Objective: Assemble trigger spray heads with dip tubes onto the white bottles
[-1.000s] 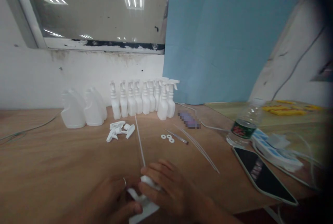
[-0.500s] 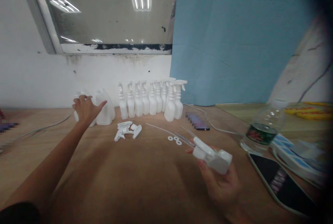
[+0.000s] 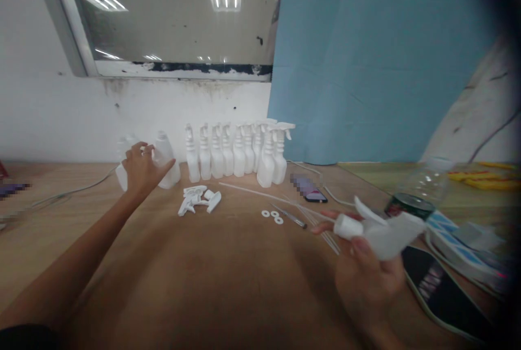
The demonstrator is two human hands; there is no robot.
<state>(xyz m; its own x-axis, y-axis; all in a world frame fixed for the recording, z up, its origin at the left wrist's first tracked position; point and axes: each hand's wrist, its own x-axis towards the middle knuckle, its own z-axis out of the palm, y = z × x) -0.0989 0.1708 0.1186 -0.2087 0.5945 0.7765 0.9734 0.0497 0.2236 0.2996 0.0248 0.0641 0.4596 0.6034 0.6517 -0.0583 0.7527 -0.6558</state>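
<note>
My right hand is closed around a white trigger spray head, its collar pointing left. A long thin dip tube extends leftward from that collar. At the far left, my left hand has its thumb and fingers about a white bottle without a spray head; the hand hides part of it. More white bottles stand just behind and left of this hand. Between the hands lie loose white trigger heads, small white washers, several thin tubes and a slim pen-like tool.
White spray bottles with heads fitted stand in a row by the wall. A phone lies right of them. Near my right hand are a clear drink bottle, a power strip and a larger dark-screened phone.
My right hand has moved right and turned the spray head, so its tube now shows full length. My left hand has shifted slightly right, onto the bottle.
</note>
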